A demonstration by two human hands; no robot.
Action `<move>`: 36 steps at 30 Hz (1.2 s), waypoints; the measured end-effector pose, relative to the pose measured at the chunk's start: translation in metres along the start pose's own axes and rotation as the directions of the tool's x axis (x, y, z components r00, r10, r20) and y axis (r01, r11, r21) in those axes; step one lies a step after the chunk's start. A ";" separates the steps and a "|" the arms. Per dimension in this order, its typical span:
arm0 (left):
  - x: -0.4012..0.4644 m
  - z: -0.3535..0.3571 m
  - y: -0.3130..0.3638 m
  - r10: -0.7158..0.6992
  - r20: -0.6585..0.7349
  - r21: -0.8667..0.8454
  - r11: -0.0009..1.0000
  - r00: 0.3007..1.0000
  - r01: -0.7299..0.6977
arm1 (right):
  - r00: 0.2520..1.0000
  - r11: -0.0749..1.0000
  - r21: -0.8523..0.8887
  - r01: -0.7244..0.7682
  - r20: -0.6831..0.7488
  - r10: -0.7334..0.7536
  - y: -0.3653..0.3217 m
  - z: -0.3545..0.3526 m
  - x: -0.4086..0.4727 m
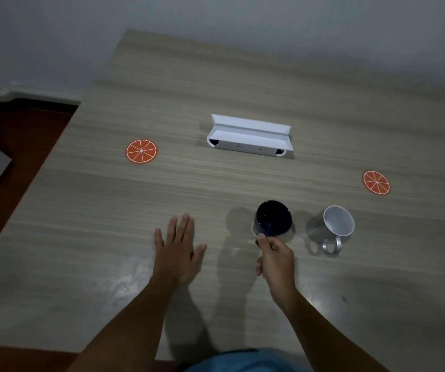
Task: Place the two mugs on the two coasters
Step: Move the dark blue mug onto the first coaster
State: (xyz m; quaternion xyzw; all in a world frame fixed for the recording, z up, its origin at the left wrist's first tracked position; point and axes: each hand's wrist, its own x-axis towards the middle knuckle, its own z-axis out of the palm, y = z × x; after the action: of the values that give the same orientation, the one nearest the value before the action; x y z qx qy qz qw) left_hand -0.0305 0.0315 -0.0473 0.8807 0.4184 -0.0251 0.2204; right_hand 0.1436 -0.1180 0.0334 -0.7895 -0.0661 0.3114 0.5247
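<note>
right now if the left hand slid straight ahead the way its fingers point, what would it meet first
Probably nothing close: the left hand lies flat and open on the table, fingers aimed up the bare wood. That line seems to pass between the left orange-slice coaster and the white box, though depth is uncertain.

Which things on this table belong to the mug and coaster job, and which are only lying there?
Belong to the job:
dark mug, held by the right hand
white mug
left coaster
right coaster

Only lying there:
white box, open, in the middle of the table
</note>
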 end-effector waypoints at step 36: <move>0.036 -0.034 -0.058 -0.063 -0.041 0.077 0.995 0.997 0.066 | 0.907 0.979 -0.007 0.205 0.377 -0.188 -0.101 0.204 0.073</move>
State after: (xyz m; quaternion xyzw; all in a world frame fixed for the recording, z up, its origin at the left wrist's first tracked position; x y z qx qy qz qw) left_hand -0.0555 0.1032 -0.0465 0.8750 0.4496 -0.0317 0.1766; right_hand 0.1098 0.1190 0.0385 -0.7167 -0.2515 0.4004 0.5127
